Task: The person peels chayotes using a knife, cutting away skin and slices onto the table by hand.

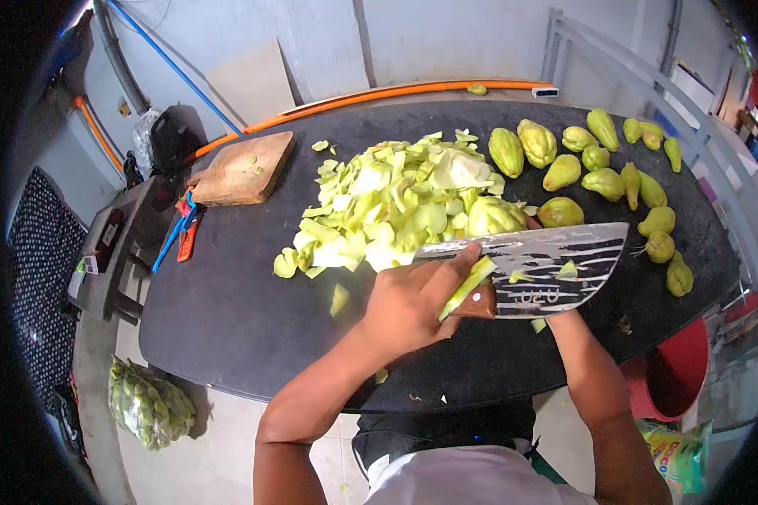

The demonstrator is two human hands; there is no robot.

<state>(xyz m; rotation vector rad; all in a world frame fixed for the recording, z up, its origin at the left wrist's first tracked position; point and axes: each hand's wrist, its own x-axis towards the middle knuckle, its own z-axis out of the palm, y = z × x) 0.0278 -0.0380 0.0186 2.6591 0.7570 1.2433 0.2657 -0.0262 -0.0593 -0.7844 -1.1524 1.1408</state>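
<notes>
Left forearm (328, 379) slanted forward and inward from bent elbow; left hand (408, 296) curled in grip, back uppermost, one digit extended. Right forearm (594, 370) leaned inward; right hand was hidden.

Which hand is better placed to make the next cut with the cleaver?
Probably the left hand: it holds the cleaver by the handle. The right arm reaches behind the blade, its hand mostly hidden.
</notes>
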